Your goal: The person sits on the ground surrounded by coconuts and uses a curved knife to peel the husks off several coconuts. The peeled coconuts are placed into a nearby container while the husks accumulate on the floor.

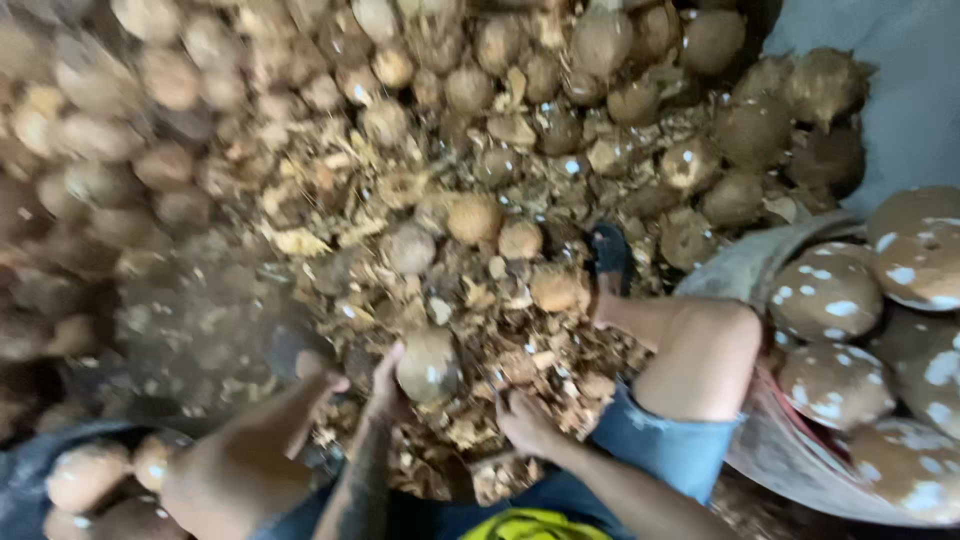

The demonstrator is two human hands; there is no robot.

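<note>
- A heap of brown husked coconuts (120, 130) is filling the far left and top of the view, blurred so that single nuts are hard to tell apart.
- A few more coconuts are sitting in a dark container (30, 470) at the lower left corner, just beside the person's left knee.
- The left hand (385, 385) is reaching down from the bottom of the view, its fingers curling against the left side of a pale round coconut (428, 365); the blur is hiding how firmly it is gripping.
- That coconut is resting on a bed of torn husk scraps (400, 200), between the person's two legs and just ahead of both hands.
- The right hand (525, 420) is lying just right of and below the coconut, fingers bent into the scraps; whether it is clasping anything cannot be told. The two hands are staying apart, with the coconut between them.
- The right knee, in blue denim shorts, is bending up beside a sandalled foot (610, 255).
- At the far right, a grey basin (790, 470) is holding peeled coconuts (835, 385) with white patches.
</note>
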